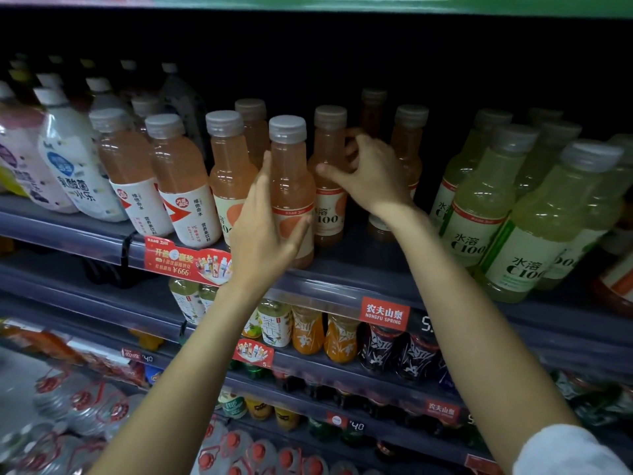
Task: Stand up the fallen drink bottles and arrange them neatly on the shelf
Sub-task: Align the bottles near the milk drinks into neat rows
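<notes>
left hand (262,214) flat on ribbed-capped peach bottle (291,186) — upright, glossy plastic

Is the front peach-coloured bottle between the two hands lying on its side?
No. The peach bottle stands upright at the shelf edge, cap on top, with the left hand against its side.

Red shelf tag (384,313): "NONGFU SPRING". Pale-yellow bottle (524,231): "C100". Promo strip (187,261): "¥666".
</notes>
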{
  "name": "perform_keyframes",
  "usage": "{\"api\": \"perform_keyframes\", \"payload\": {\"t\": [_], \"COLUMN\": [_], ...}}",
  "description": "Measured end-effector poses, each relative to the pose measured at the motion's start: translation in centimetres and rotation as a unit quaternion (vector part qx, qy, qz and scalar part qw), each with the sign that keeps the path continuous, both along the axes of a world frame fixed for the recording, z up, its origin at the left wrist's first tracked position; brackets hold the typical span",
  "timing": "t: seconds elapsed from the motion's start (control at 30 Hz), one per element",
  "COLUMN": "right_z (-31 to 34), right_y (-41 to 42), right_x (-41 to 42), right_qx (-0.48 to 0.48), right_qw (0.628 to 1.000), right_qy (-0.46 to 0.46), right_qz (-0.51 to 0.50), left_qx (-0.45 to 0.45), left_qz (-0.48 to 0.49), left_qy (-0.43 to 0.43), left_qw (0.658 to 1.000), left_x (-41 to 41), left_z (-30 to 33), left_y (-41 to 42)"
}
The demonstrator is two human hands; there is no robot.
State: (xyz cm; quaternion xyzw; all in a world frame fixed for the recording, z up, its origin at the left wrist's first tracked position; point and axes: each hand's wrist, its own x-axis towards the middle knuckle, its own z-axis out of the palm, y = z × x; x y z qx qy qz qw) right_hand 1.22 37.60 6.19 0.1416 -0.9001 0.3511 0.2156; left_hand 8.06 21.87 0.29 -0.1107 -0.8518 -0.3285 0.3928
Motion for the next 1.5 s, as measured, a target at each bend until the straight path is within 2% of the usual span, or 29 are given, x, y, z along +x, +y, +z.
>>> {"api": "perform_keyframes", "payload": {"t": [0.07,0.2,0.43,0.57,0.67,0.83,1.03,1.1,1.17,1.23,1.3,1.4,1.5], "right_z": [-0.2,-0.3,0.2,0.8,0.4,0.0,-0.8,-1.5,-2.4,-3.6,-4.8,-5.5,-4.4], "right_y": [-0.7,-0.2,-1.8,-2.2,-2.2,-2.4,-2.1,-1.1,0.4,1.7,2.6,3.5,3.6], "right_x": [0.1,-0.4,-0.6,-0.9,-0.9,-0.8,0.7,2.3,4.4,5.7,5.6,4.7,3.0], "right_qx": [0.009,-0.134,-0.093,-0.174,-0.139,-0.164,-0.128,-0.158,-0.159,-0.104,-0.055,-0.061,-0.127], "right_qw": [1.000,0.982,0.995,0.970,0.982,0.976,0.988,0.987,0.983,0.970,0.960,0.969,0.980], "right_qy": [-0.001,-0.107,-0.040,-0.157,-0.118,-0.132,-0.079,-0.022,0.080,0.181,0.216,0.159,0.052], "right_qz": [-0.021,0.076,0.011,0.068,0.056,0.055,0.039,0.012,-0.047,-0.126,-0.171,-0.178,-0.145], "left_qx": [0.002,-0.008,-0.015,-0.024,-0.028,-0.029,-0.016,-0.030,-0.050,-0.063,-0.067,-0.034,-0.009], "left_qz": [-0.003,-0.015,-0.020,-0.018,-0.008,-0.019,-0.027,-0.014,0.009,0.030,0.041,0.029,-0.061], "left_qy": [-0.003,-0.006,-0.007,-0.002,-0.006,-0.009,-0.001,0.009,0.020,0.044,0.079,0.132,0.128], "left_qw": [1.000,1.000,1.000,1.000,1.000,0.999,0.999,0.999,0.999,0.997,0.994,0.990,0.990], "left_x": [0.0,-0.3,-0.1,-0.2,-0.2,-0.2,-0.2,-0.2,-0.1,0.1,0.4,1.3,1.9], "left_z": [0.0,0.1,0.2,0.0,-0.1,-0.2,-0.5,-0.6,-0.7,-0.8,-1.2,-2.0,-2.3], "left_y": [-0.2,-0.7,-0.7,-0.7,-0.6,-0.6,-0.3,-0.2,-0.1,0.1,0.3,1.0,2.2]}}
